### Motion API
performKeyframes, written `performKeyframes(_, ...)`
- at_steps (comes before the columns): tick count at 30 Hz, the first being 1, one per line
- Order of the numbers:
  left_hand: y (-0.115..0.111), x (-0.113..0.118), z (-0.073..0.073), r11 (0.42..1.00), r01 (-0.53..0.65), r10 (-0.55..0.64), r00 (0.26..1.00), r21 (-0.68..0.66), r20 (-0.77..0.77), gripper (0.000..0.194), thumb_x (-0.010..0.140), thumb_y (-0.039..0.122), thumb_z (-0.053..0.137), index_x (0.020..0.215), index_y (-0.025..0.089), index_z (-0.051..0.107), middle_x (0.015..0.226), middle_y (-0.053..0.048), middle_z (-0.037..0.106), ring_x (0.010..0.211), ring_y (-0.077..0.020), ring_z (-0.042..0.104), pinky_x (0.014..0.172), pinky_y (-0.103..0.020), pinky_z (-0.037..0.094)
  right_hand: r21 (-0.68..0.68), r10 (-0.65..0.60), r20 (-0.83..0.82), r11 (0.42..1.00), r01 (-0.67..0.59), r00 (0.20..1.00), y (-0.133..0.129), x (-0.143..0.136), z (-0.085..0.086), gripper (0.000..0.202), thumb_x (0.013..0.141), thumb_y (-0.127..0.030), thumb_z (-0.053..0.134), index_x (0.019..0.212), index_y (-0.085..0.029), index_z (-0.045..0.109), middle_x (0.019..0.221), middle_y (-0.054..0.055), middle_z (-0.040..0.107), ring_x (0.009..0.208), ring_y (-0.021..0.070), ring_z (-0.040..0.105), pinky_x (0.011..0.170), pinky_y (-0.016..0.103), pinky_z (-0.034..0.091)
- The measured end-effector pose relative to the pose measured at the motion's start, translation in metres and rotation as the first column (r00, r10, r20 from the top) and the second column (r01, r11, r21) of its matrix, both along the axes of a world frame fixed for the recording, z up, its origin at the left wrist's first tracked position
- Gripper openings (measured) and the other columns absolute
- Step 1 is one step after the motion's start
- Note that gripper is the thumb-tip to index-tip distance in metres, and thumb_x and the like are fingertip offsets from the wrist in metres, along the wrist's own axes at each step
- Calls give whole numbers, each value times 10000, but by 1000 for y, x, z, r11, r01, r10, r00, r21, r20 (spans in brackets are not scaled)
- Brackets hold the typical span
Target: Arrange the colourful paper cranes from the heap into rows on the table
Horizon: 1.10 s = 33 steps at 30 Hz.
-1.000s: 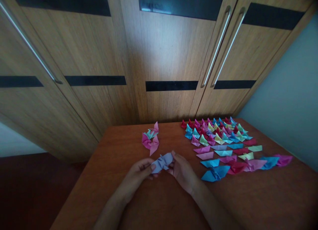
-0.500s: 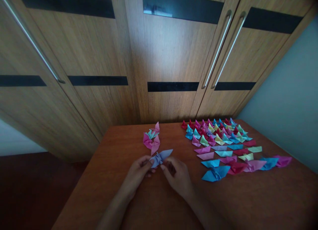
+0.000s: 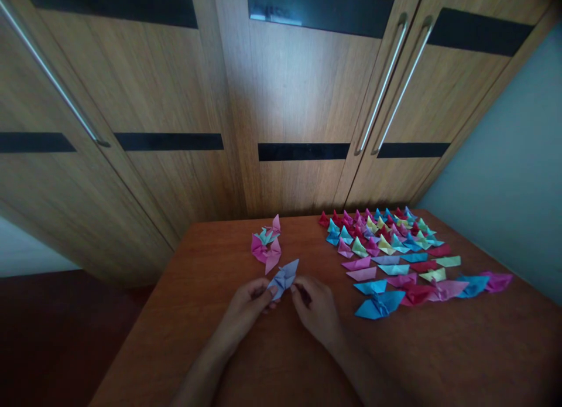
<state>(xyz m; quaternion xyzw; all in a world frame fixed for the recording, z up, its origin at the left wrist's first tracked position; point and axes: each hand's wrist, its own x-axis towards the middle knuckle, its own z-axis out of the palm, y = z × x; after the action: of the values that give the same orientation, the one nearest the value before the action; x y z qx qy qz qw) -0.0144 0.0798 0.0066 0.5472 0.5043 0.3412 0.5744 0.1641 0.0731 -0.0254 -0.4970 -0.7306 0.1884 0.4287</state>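
A lavender origami crane is held just above the table, its folded wings spread and one point aimed up and to the right. My left hand grips its lower left side between thumb and fingers. At its right edge, the thumb and forefinger of my right hand are pinched together on a small part of the paper; the exact spot is mostly hidden by the fingertips. Just beyond the crane lies a small cluster of pink folded paper pieces with a mint green one among them.
Rows of colourful folded paper pieces fill the table's back right. A blue folded piece lies nearest my right hand, beside a row ending in a magenta piece. Wooden cabinet doors stand behind the brown table.
The lavender crane has turned so that its wing points more steeply upward and more of its folded face shows. Both hands stay close to it; the view has shifted slightly.
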Motion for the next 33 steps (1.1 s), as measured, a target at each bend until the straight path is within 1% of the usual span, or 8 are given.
performKeyframes(6, -1, 1, 1, 999, 32, -31, 999, 33, -29, 311, 773, 464, 615, 696, 165, 651, 660, 4, 627, 628, -134, 537, 588, -224, 383, -16, -40, -36, 999, 39, 999, 2, 1, 5, 116, 787, -159, 487, 713, -190, 571, 638, -26, 588, 569, 100, 539, 550, 192, 378)
performKeyframes(9, -4, 2, 4, 999, 47, -47, 999, 28, 0, 302, 791, 462, 600, 744, 168, 652, 707, -11, 656, 665, -148, 565, 605, -231, 399, 31, -109, 19, 994, 109, 994, -4, 8, 10, 107, 780, -162, 501, 704, -188, 571, 620, -27, 588, 555, 100, 544, 541, 193, 382)
performKeyframes(15, -11, 7, 14, 984, 174, -176, 982, 41, 64, 367, 862, 493, 485, 854, 172, 665, 783, -39, 680, 721, -167, 595, 635, -246, 416, 274, -328, 198, 923, 269, 924, -59, 45, 18, 129, 830, -189, 498, 768, -193, 612, 685, 16, 648, 600, 132, 597, 559, 222, 435)
performKeyframes(20, -12, 8, 10, 985, 169, -170, 985, 27, 16, 363, 874, 482, 468, 852, 176, 662, 821, -50, 692, 738, -168, 592, 653, -254, 419, 366, -513, 280, 838, 404, 811, -114, 107, 3, 186, 866, -321, 529, 828, -183, 647, 725, 40, 691, 558, 124, 635, 526, 196, 492)
performKeyframes(22, -10, 8, 6, 988, 154, -154, 988, 18, 2, 352, 868, 479, 475, 859, 180, 659, 829, -50, 694, 743, -169, 592, 652, -255, 419, 395, -578, 324, 802, 448, 749, -127, 134, -5, 239, 871, -372, 526, 827, -177, 657, 717, 40, 695, 524, 120, 633, 494, 186, 491)
performKeyframes(25, -8, 8, 2, 988, 156, -156, 988, 12, -19, 341, 853, 479, 489, 852, 180, 654, 822, -51, 695, 737, -168, 594, 639, -254, 414, 371, -613, 400, 788, 491, 681, -137, 163, -17, 344, 892, -439, 468, 828, -170, 673, 740, 48, 709, 513, 126, 643, 465, 187, 483)
performKeyframes(29, -6, 8, -1, 993, 117, -115, 992, 34, -41, 299, 817, 453, 524, 811, 178, 641, 786, -42, 682, 725, -166, 591, 630, -251, 411, 323, -642, 479, 763, 560, 598, -138, 177, -29, 456, 904, -499, 393, 833, -170, 701, 776, 67, 721, 518, 154, 650, 476, 226, 484)
performKeyframes(33, -3, 7, -4, 998, 29, -26, 998, 54, -53, 274, 780, 434, 540, 793, 176, 631, 744, -34, 669, 686, -161, 583, 604, -246, 407, 286, -629, 525, 765, 578, 573, -132, 176, -37, 471, 905, -497, 373, 868, -168, 707, 779, 77, 723, 558, 175, 661, 480, 238, 477)
